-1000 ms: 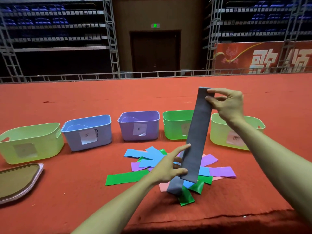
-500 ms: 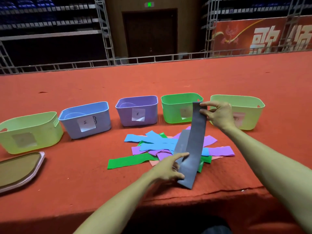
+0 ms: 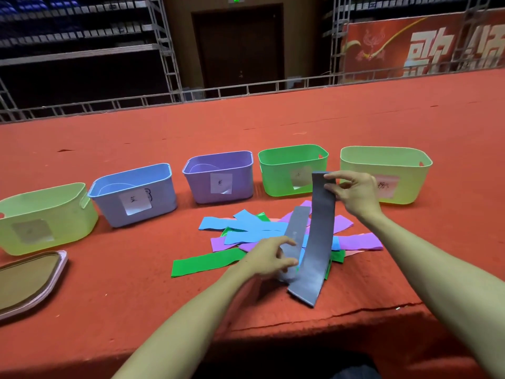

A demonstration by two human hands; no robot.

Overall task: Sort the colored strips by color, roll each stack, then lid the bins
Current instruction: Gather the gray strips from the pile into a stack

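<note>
My right hand (image 3: 355,195) pinches the top end of a long grey strip (image 3: 318,239) that curves down to the table's near edge. A second grey strip (image 3: 296,228) lies beside it; my left hand (image 3: 269,257) grips its near end. Both rest over a mixed pile of blue (image 3: 246,225), purple (image 3: 358,242), pink and green (image 3: 207,265) strips. Behind stand a row of labelled bins: yellow-green (image 3: 41,214), blue (image 3: 134,192), purple (image 3: 218,179), green (image 3: 292,168) and yellow-green (image 3: 385,170).
A pink-rimmed lid (image 3: 27,283) lies at the near left on the red cloth (image 3: 109,269). The table's front edge runs just below the strips. Metal railing and scaffolding stand behind the table.
My right hand has lowered the grey strip from upright to a low curve over the pile. My left hand has shifted onto the second grey strip's near end. The view has tilted down.
</note>
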